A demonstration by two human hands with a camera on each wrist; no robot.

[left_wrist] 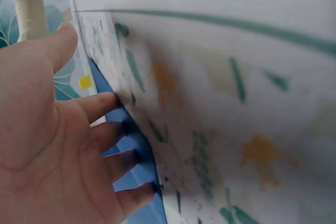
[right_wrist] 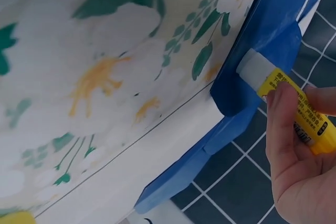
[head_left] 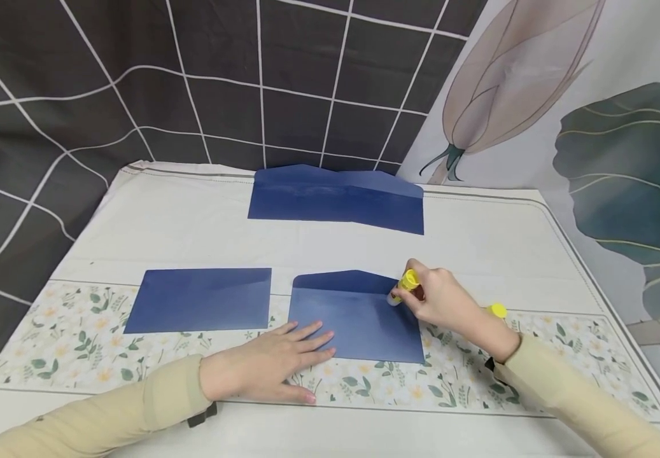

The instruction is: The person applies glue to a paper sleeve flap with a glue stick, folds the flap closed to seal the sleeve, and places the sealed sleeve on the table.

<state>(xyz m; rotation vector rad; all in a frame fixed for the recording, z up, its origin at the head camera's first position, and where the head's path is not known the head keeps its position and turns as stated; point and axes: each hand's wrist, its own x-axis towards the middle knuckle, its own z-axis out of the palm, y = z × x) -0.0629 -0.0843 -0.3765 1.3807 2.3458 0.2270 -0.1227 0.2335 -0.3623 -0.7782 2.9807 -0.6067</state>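
Observation:
A blue paper envelope lies with its flap opened away from the person. The left hand is spread flat, its fingertips resting on the envelope's left lower part. In the left wrist view its fingers reach over the blue edge. A yellow glue stick is gripped by the right hand, tilted, with its white end down at the envelope's upper right corner. Printed dark lettering shows on the yellow barrel in the right wrist view, where the white end meets the blue paper.
Left of the envelope lies a blue rectangular piece of paper. Another blue envelope with raised flaps sits at the table's back edge. A yellow cap stands beyond the right wrist. A flowered cloth covers the table; a dark gridded curtain hangs behind.

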